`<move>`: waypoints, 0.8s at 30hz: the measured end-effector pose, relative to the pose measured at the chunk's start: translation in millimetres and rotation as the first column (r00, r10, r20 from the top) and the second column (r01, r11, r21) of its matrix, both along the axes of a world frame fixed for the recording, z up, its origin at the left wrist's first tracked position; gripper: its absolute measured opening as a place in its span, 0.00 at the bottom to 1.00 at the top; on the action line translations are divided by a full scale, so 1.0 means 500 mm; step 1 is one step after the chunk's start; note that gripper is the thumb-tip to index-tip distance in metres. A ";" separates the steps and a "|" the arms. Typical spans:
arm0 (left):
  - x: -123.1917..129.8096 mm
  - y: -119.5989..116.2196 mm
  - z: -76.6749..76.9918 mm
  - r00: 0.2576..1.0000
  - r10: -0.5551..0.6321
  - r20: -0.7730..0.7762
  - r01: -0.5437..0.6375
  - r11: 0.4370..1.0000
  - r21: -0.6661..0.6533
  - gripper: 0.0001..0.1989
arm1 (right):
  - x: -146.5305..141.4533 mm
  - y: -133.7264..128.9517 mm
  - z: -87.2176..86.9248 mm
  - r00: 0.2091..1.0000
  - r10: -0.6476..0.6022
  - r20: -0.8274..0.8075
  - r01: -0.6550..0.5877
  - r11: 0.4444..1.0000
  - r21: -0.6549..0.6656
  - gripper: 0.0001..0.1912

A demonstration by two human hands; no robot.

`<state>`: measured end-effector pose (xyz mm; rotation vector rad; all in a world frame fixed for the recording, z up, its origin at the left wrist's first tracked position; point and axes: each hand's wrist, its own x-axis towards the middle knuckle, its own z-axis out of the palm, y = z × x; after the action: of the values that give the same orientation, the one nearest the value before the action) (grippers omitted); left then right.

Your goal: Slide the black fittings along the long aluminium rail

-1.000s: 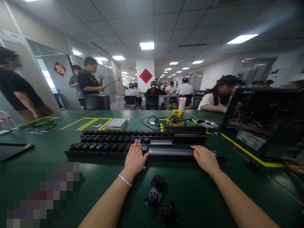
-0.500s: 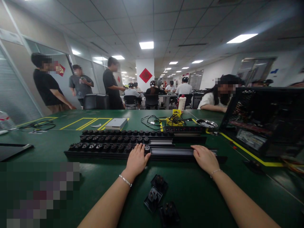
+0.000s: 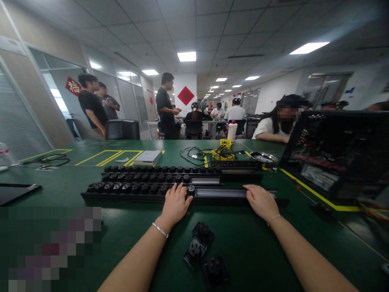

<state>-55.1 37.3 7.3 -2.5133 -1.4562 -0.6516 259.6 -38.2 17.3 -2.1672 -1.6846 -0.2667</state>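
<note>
Head view: front rail lies crosswise on worktop, probably so both ends stay reachable. Left hand loosely spread, not clenched, over its row of sockets, likely keeping them lined up. Right hand draped over bare channel, probably steadying; can't tell if gripping. Loose blocks nearer.

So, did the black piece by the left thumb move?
Yes, the black piece has slid right along the rail, farther from its left end.
</note>
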 end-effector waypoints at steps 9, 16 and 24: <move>-0.002 0.003 0.003 0.999 -0.028 0.022 0.028 0.999 -0.030 0.18 | 0.004 0.004 -0.005 1.000 0.004 0.007 -0.004 1.000 0.000 0.22; -0.007 0.001 0.011 0.994 -0.096 0.044 0.097 0.995 -0.015 0.15 | 0.000 0.001 0.000 1.000 -0.008 -0.003 0.008 1.000 0.002 0.22; -0.002 -0.004 0.019 0.986 -0.166 0.005 0.166 0.983 -0.077 0.15 | -0.006 -0.001 0.003 1.000 -0.011 0.000 0.011 1.000 0.002 0.22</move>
<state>-56.2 35.5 16.7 -2.7161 -1.3057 -0.6306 256.6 -38.6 18.8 -2.1753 -1.6724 -0.2708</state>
